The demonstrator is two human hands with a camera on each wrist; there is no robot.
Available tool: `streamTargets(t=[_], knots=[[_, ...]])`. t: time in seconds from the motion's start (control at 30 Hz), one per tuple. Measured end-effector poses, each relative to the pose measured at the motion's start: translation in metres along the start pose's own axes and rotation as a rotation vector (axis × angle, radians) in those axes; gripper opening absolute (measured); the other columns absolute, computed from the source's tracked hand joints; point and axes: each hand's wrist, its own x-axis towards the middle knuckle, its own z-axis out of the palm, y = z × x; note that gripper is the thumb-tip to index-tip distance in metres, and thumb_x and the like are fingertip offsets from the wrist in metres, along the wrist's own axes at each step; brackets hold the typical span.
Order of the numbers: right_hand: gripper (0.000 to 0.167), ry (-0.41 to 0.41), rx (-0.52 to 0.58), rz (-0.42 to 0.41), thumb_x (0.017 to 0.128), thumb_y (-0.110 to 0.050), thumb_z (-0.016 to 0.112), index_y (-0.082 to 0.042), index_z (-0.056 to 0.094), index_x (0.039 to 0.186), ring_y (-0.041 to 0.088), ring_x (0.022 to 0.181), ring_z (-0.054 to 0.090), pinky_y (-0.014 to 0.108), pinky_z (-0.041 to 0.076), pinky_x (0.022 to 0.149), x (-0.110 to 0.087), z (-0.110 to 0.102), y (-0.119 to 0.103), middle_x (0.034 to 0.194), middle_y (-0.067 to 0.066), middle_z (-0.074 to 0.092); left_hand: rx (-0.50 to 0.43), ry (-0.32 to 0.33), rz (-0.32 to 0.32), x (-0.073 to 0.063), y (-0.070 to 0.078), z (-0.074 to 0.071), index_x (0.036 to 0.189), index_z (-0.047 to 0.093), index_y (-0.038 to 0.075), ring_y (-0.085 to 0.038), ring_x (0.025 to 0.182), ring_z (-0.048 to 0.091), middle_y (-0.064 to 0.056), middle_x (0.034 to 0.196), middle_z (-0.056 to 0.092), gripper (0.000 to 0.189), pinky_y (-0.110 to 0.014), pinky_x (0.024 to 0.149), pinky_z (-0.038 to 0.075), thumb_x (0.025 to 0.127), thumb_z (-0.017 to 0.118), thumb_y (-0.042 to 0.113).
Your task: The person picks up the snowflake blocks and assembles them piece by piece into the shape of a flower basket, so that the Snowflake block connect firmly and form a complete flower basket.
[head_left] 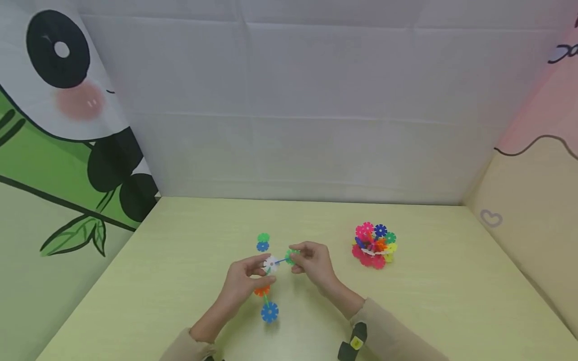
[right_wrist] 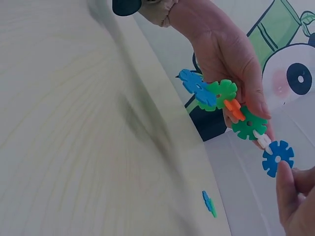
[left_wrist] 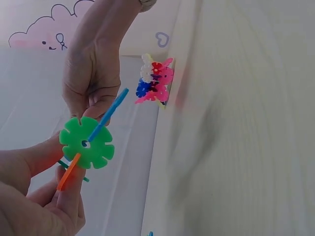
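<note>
Notched plastic snowflake discs are linked in a chain between both hands. My left hand [head_left: 244, 281] pinches the chain near a white disc [head_left: 271, 264]. Below that hand, an orange disc [head_left: 262, 291] and a blue disc [head_left: 270, 312] extend towards the front. Thumb and fingers of my right hand [head_left: 316, 263] pinch a green disc [head_left: 291, 257], joined to the white one by a blue disc seen edge-on. In the right wrist view this linking blue disc [right_wrist: 278, 152] lies at the right fingertips. The left wrist view shows another green disc [left_wrist: 98, 152] by the left fingers.
A green disc [head_left: 263, 237] and a blue disc [head_left: 262, 246] lie together on the table just beyond the left hand. To the right stands a multicoloured cluster of snowflake discs [head_left: 374, 246]. A grey-white sheet [head_left: 289, 150] rises behind the table, with printed panels at both sides.
</note>
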Motion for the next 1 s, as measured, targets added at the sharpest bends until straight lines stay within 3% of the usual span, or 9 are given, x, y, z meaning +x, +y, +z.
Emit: streamTargets(t=[0.2, 0.33, 0.43, 0.53, 0.7, 0.83, 1.0], knots=[[0.021, -0.095, -0.042, -0.018, 0.090, 0.004, 0.062, 0.012, 0.061, 0.108, 0.015, 0.060, 0.062, 0.031, 0.056, 0.060, 0.005, 0.003, -0.002, 0.074, 0.008, 0.059, 0.024, -0.008, 0.008, 0.001, -0.001, -0.010, 0.121, 0.063, -0.001, -0.022, 0.088, 0.058, -0.008, 0.099, 0.066, 0.047, -0.024, 0.061, 0.050, 0.076, 0.078, 0.002], [0.025, -0.223, -0.146, -0.075, 0.093, -0.003, 0.060, 0.009, 0.059, 0.115, 0.030, 0.069, 0.065, 0.040, 0.057, 0.062, 0.017, 0.004, 0.000, 0.084, 0.011, 0.062, 0.040, -0.006, 0.000, 0.002, -0.002, -0.025, 0.122, 0.062, -0.002, -0.023, 0.090, 0.059, -0.012, 0.106, 0.064, 0.048, -0.027, 0.067, 0.053, 0.077, 0.078, 0.002], [0.031, -0.263, -0.213, -0.107, 0.096, -0.010, 0.058, 0.007, 0.056, 0.122, 0.040, 0.080, 0.063, 0.045, 0.056, 0.065, 0.031, 0.007, 0.002, 0.092, 0.013, 0.064, 0.058, 0.020, -0.041, 0.002, -0.003, -0.039, 0.124, 0.060, -0.002, -0.024, 0.093, 0.059, -0.014, 0.111, 0.063, 0.049, -0.029, 0.071, 0.053, 0.079, 0.076, 0.003], [0.038, -0.247, -0.261, -0.108, 0.095, -0.014, 0.060, 0.007, 0.053, 0.126, 0.039, 0.088, 0.062, 0.044, 0.055, 0.071, 0.050, 0.012, 0.010, 0.098, 0.014, 0.062, 0.069, 0.044, -0.092, -0.001, -0.005, -0.052, 0.127, 0.058, -0.001, -0.027, 0.098, 0.057, -0.016, 0.116, 0.060, 0.050, -0.032, 0.076, 0.053, 0.080, 0.075, 0.004], [0.041, -0.230, -0.418, -0.088, 0.090, -0.014, 0.067, 0.002, 0.055, 0.127, 0.028, 0.101, 0.057, 0.036, 0.051, 0.081, 0.085, 0.021, 0.034, 0.111, 0.014, 0.060, 0.085, 0.053, -0.126, -0.005, -0.009, -0.069, 0.132, 0.053, -0.002, -0.031, 0.107, 0.056, -0.021, 0.123, 0.057, 0.056, -0.037, 0.083, 0.051, 0.082, 0.075, 0.009], [0.042, -0.287, -0.511, -0.049, 0.089, -0.016, 0.068, -0.003, 0.057, 0.127, 0.027, 0.110, 0.051, 0.036, 0.046, 0.088, 0.103, 0.027, 0.049, 0.122, 0.011, 0.056, 0.087, 0.071, -0.151, -0.007, -0.012, -0.076, 0.132, 0.052, -0.003, -0.032, 0.108, 0.057, -0.021, 0.123, 0.057, 0.056, -0.039, 0.085, 0.050, 0.083, 0.075, 0.011], [0.043, -0.338, -0.538, -0.033, 0.088, -0.016, 0.070, -0.004, 0.058, 0.127, 0.032, 0.115, 0.049, 0.041, 0.043, 0.094, 0.114, 0.033, 0.053, 0.129, 0.014, 0.052, 0.083, 0.080, -0.189, -0.010, -0.013, -0.078, 0.132, 0.052, -0.002, -0.032, 0.107, 0.057, -0.020, 0.121, 0.058, 0.055, -0.040, 0.086, 0.050, 0.083, 0.074, 0.010]])
